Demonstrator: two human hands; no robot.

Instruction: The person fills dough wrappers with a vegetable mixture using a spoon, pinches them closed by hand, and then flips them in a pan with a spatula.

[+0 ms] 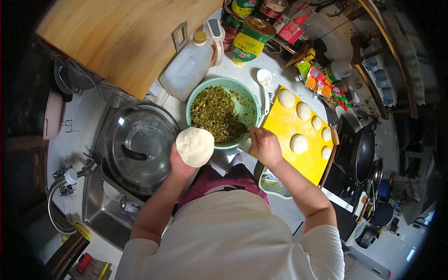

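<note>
A flat round dough wrapper point(194, 147) rests on the palm and fingers of my left hand point(182, 169), close to the near left rim of a mint-green bowl point(258, 115). Chopped green and brown filling point(214, 111) fills much of that bowl, heaped toward its left side. At the bowl's right rim, the fingers of my right hand point(267, 147) pinch a utensil, apparently a spoon point(240, 129), whose dark end dips into the filling. Most of its handle is hidden by my fingers. Several dough balls point(299, 144), large and small, sit on a floured yellow mat point(280, 119) beyond this hand.
A glass-lidded pan point(140, 168) stands left, beside the sink point(105, 217). Behind the bowl are a plastic jug point(189, 66) and a wooden board point(115, 38). A white spoon point(264, 84) lies between bowl and mat. A bin point(276, 189) sits below my right forearm; a wok point(364, 154) is farther right.
</note>
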